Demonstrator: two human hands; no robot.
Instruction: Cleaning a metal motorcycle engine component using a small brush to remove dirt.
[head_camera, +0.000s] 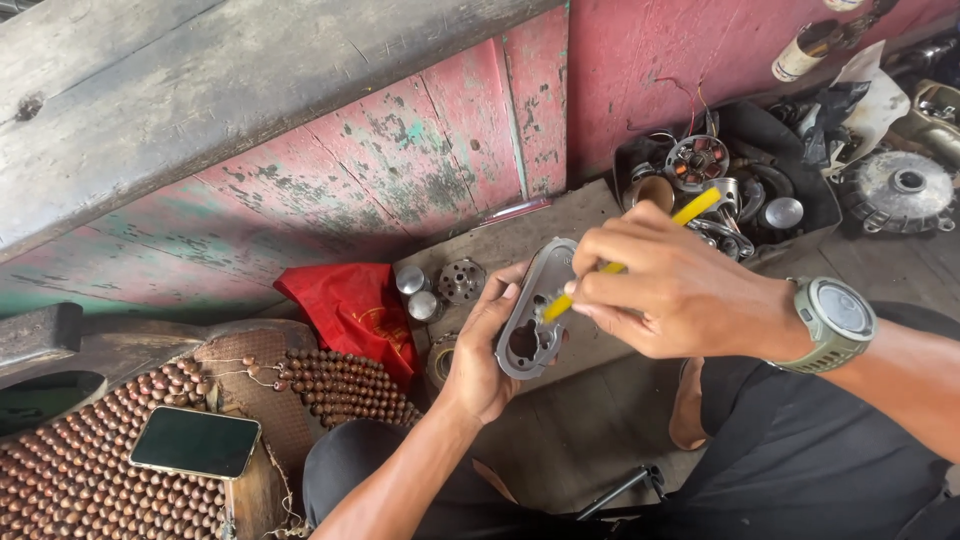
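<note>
The person sits low, knees drawn up, both forearms reaching forward over a grey board (500, 245) that lies on the floor against a worn red wall (420, 150).

The left hand (487, 350) comes up from below with the wrist bent back, palm turned towards the wall. Its grip is closed around the lower edge of one flat grey metal plate (535, 310), thumb on the near side and fingers curled behind, holding the plate upright and slightly tilted above the board. The plate has one large round hole near its lower end and smaller cut-outs above it.

The right hand (675, 290) reaches in from the right, wrist level and bearing one grey-green watch (835, 320). Its grip is pinched narrow on one yellow-handled tool (640, 250), fingers bunched round the middle of the shaft; the handle end sticks up to the right and the tip touches the face of the plate.

On the board just left of the plate I count two small shiny cylinders (416, 292) and one round perforated disc (461, 281). One red cloth (355, 310) lies beside them. One dark phone (195, 442) rests on a beaded seat mat (90, 470). One black tray (740, 190) of engine parts stands by the wall.
</note>
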